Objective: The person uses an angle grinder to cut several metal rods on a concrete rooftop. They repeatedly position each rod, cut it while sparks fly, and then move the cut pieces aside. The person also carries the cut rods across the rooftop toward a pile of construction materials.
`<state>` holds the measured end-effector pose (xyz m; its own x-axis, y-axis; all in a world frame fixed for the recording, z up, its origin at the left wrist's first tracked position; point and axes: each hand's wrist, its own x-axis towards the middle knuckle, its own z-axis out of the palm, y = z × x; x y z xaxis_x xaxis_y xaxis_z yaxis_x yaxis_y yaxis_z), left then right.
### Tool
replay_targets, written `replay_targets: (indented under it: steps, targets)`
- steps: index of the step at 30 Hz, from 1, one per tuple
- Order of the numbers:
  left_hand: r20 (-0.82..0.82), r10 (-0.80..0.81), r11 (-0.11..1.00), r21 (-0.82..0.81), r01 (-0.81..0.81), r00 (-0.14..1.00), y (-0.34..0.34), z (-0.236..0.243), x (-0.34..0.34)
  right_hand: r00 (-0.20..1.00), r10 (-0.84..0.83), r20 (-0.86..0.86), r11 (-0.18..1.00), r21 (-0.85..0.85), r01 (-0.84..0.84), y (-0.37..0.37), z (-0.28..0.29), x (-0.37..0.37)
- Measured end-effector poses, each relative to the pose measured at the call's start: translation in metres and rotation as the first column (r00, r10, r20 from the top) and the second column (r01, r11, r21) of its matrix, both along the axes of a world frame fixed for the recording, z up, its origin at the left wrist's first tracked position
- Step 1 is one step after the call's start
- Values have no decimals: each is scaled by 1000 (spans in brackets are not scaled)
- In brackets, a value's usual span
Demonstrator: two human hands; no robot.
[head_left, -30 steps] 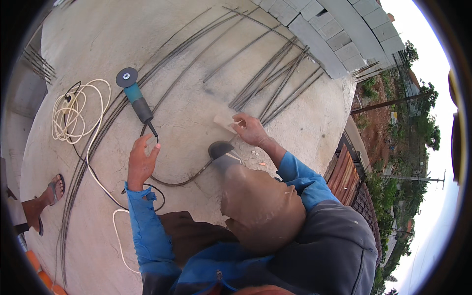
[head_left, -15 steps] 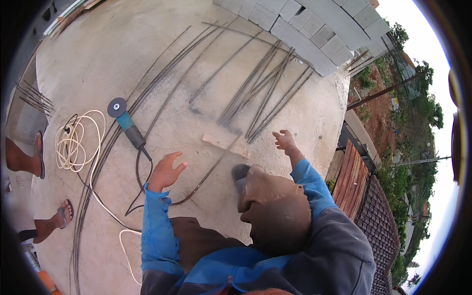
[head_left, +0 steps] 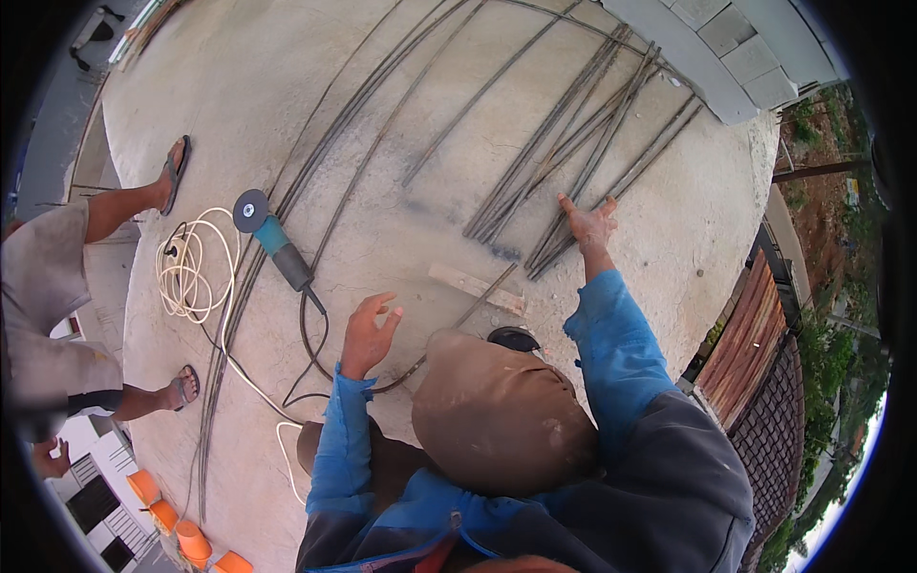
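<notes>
My right hand [head_left: 590,227] is open with its fingers spread, reaching over the near ends of some cut rebar rods [head_left: 630,174]. Whether the fingertips touch the steel, I cannot tell. Open and holding nothing, my left hand [head_left: 371,334] hovers above the concrete beside a black power cord. That cord leads to a teal angle grinder [head_left: 284,256] with a dark disc, lying on the floor to the left. A short wooden board [head_left: 478,288] lies between my hands, with one rebar rod across it. More rods form a loose bundle [head_left: 544,132] ahead.
Long rebar rods [head_left: 334,110] run across the concrete floor [head_left: 220,105]. A coiled white extension cord [head_left: 191,277] lies at left, near a person in sandals [head_left: 57,286]. Grey blocks [head_left: 735,48] are stacked far right. Orange containers [head_left: 194,542] stand lower left. The slab's edge drops away at right.
My right hand has moved forward to the rebar ends. My left hand stays raised and open. The view has shifted, showing more of the person at left and the orange containers.
</notes>
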<state>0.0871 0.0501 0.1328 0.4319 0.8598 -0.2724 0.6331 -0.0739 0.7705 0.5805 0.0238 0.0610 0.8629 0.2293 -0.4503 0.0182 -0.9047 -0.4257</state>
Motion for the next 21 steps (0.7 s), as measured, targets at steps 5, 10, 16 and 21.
replay_targets:
  steps: [5,10,16,21]
  targets:
    - [105,75,997,-33,-71,992,39,-20,90,995,100,-9,994,-51,-100,7,3,3]
    - [-122,-26,957,284,60,992,138,-62,174,984,175,-43,985,10,-175,11,0,13]
    - [-501,17,975,202,98,865,231,-72,260,985,163,-60,986,-24,-165,16,16,-9]
    - [-602,-97,974,105,198,793,255,-117,265,987,134,-89,990,-37,-138,22,19,-13]
